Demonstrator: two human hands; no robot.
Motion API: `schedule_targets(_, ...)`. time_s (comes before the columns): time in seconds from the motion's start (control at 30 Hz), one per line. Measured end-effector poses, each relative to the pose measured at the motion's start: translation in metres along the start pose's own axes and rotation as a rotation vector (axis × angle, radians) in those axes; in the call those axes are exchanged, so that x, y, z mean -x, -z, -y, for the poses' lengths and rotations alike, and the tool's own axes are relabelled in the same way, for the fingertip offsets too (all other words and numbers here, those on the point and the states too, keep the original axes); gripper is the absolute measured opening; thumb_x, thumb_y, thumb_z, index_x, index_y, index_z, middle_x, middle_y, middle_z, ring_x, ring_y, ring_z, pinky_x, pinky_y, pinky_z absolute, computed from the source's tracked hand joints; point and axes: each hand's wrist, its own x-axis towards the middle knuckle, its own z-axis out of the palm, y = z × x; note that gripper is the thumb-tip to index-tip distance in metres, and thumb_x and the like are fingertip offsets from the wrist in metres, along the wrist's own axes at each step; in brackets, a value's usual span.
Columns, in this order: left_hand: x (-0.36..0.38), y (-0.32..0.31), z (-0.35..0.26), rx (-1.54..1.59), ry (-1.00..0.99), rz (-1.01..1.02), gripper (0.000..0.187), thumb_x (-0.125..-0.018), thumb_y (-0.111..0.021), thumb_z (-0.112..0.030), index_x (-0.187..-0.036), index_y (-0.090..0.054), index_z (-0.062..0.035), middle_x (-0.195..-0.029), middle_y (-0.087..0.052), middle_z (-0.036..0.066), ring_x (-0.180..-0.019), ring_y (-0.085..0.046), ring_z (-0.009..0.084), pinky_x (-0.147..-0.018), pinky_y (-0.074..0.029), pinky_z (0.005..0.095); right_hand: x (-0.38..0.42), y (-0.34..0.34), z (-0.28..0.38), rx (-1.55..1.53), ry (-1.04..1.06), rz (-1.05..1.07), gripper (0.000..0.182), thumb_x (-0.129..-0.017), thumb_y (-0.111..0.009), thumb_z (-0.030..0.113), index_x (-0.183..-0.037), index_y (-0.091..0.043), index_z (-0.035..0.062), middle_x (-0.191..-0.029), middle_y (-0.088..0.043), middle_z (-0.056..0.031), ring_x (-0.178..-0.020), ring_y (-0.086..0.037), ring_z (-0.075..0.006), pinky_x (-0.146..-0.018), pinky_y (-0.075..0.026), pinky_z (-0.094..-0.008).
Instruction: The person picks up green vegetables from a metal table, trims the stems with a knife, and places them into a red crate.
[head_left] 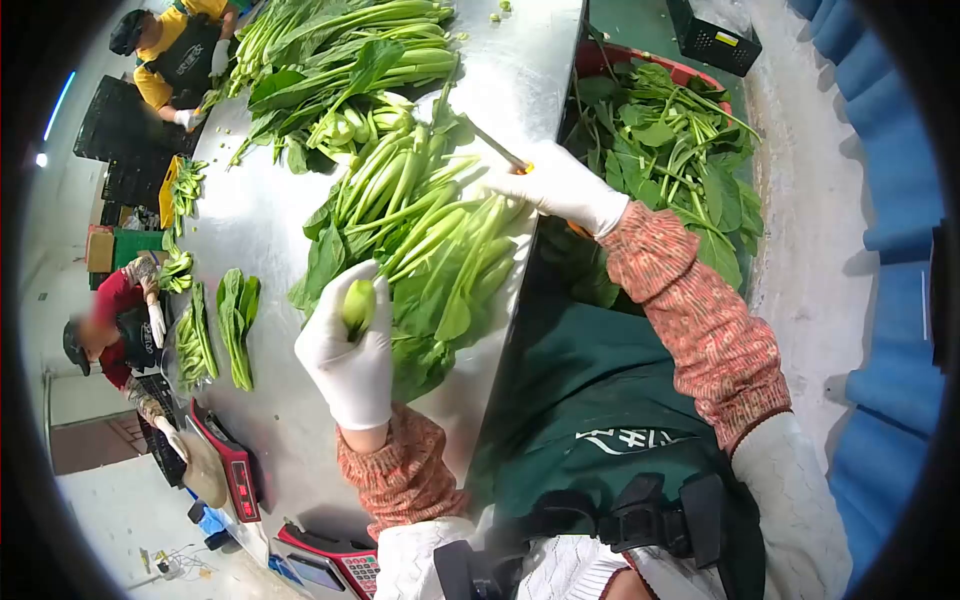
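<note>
My left hand [348, 355], in a white glove, is closed around a green vegetable stem [358, 306], its pale end showing between thumb and fingers. My right hand [565, 188], also gloved, grips a knife [490, 142] with an orange handle; the blade points up and left over the metal table. Between and beyond my hands lie leafy green vegetables [400, 200] with pale stems. Leaves [425, 325] spread just right of my left hand, over the table's near edge area. A larger pile of greens [350, 55] lies farther up the table.
A red basket [700, 78] of leaves stands right of the metal table [285, 420], below a black crate [715, 40]. Two bunches [236, 325] lie left. Red scales [235, 470] sit lower left. Two people [190, 60] [125, 320] in aprons stand across the table.
</note>
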Motion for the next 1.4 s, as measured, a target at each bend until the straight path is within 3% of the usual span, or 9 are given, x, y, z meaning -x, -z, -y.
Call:
schedule_targets(0.07, -0.006, -0.021, -0.013, -0.133, -0.282, 0.046, 0.025, -0.078, -0.075, -0.001, -0.102, -0.069, -0.0044, -0.085, -0.069, 0.008, -0.073, -0.064, 0.0157, -0.072, -0.052, 0.0277, 0.013, 0.004, 0.018, -0.107, -0.051, -0.032, 0.024, -0.088, -0.070, 0.026, -0.082, -0.064, 0.0031, -0.067, -0.053, 0.0048, -0.057, -0.042, -0.0022, -0.051, -0.035, -0.0209)
schedule_targets(0.23, -0.005, -0.083, -0.023, -0.256, -0.426, 0.072, 0.031, -0.072, -0.074, -0.001, -0.102, -0.067, -0.0068, -0.093, -0.067, 0.013, -0.084, -0.065, 0.0285, -0.077, -0.053, 0.0340, 0.030, 0.007, 0.035, -0.057, 0.223, -0.212, 0.021, -0.092, -0.065, 0.019, -0.086, -0.064, -0.0007, -0.068, -0.059, 0.0018, -0.059, -0.048, -0.0050, -0.054, -0.041, -0.0241)
schedule_targets(0.33, -0.014, -0.089, -0.025, -0.041, -0.408, 0.057, 0.019, -0.080, -0.070, -0.002, -0.099, -0.065, -0.0007, -0.085, -0.067, 0.010, -0.073, -0.064, 0.0189, -0.069, -0.050, 0.0283, 0.055, 0.024, 0.041, 0.284, 0.280, -0.412, 0.013, -0.095, -0.060, 0.012, -0.095, -0.063, -0.0006, -0.071, -0.064, -0.0078, -0.064, -0.057, -0.0070, -0.058, -0.046, -0.0257)
schedule_targets(0.47, -0.020, -0.087, -0.047, 0.254, -0.151, 0.296, 0.013, -0.086, -0.067, -0.002, -0.097, -0.066, 0.0037, -0.077, -0.062, -0.001, -0.067, -0.053, 0.0040, -0.062, -0.044, 0.0204, 0.077, 0.031, 0.042, 0.496, 0.329, -0.389, 0.022, -0.079, -0.063, 0.000, -0.101, -0.064, 0.0049, -0.083, -0.069, -0.0156, -0.078, -0.069, -0.0326, -0.066, -0.053, -0.0367)
schedule_targets(0.63, -0.021, -0.072, -0.080, 0.652, 0.280, 0.395, 0.013, -0.087, -0.064, -0.001, -0.099, -0.068, 0.0020, -0.077, -0.061, -0.002, -0.062, -0.047, 0.0029, -0.057, -0.038, 0.0175, 0.065, 0.067, -0.019, 0.216, 0.044, -0.409, 0.017, -0.093, -0.059, 0.014, -0.100, -0.064, -0.0005, -0.074, -0.068, -0.0093, -0.066, -0.066, -0.0140, -0.065, -0.051, -0.0282)
schedule_targets(0.8, -0.030, -0.029, -0.046, 0.886, 0.207, 0.201, 0.023, -0.089, -0.056, -0.015, -0.097, -0.063, 0.0044, -0.079, -0.064, 0.009, -0.057, -0.049, 0.0094, -0.053, -0.038, 0.0215, 0.075, 0.076, -0.017, 0.236, 0.073, -0.471, 0.020, -0.092, -0.060, 0.020, -0.099, -0.067, 0.0029, -0.073, -0.069, -0.0066, -0.063, -0.067, -0.0165, -0.063, -0.052, -0.0294)
schedule_targets(1.0, -0.016, -0.023, -0.050, 0.649, 0.313, 0.401, 0.021, -0.088, -0.059, -0.012, -0.102, -0.063, 0.0038, -0.082, -0.065, 0.005, -0.063, -0.050, 0.0070, -0.058, -0.038, 0.0205, 0.077, 0.026, 0.060, -0.442, 0.235, 0.143, 0.046, -0.090, -0.069, 0.019, -0.132, -0.055, 0.0068, -0.092, -0.065, 0.0030, -0.062, -0.047, 0.0005, -0.055, -0.040, -0.0170)
schedule_targets(1.23, -0.009, -0.003, -0.025, 0.615, 0.270, 0.380, 0.021, -0.085, -0.062, -0.004, -0.104, -0.063, 0.0037, -0.084, -0.065, 0.005, -0.074, -0.057, 0.0107, -0.070, -0.044, 0.0232, 0.062, 0.023, 0.047, -0.201, 0.233, -0.024, 0.025, -0.089, -0.067, 0.017, -0.106, -0.065, -0.0019, -0.091, -0.071, -0.0088, -0.080, -0.063, -0.0111, -0.073, -0.051, -0.0297)
schedule_targets(1.4, 0.001, 0.054, 0.019, 0.831, 0.262, 0.045, 0.018, -0.088, -0.051, -0.012, -0.101, -0.054, -0.0003, -0.091, -0.060, 0.012, -0.078, -0.052, 0.0181, -0.072, -0.042, 0.0292, 0.041, 0.057, -0.011, 0.836, 0.194, -0.436, 0.031, -0.087, -0.062, 0.010, -0.117, -0.064, 0.0062, -0.097, -0.070, -0.0120, -0.085, -0.068, -0.0238, -0.074, -0.053, -0.0329)
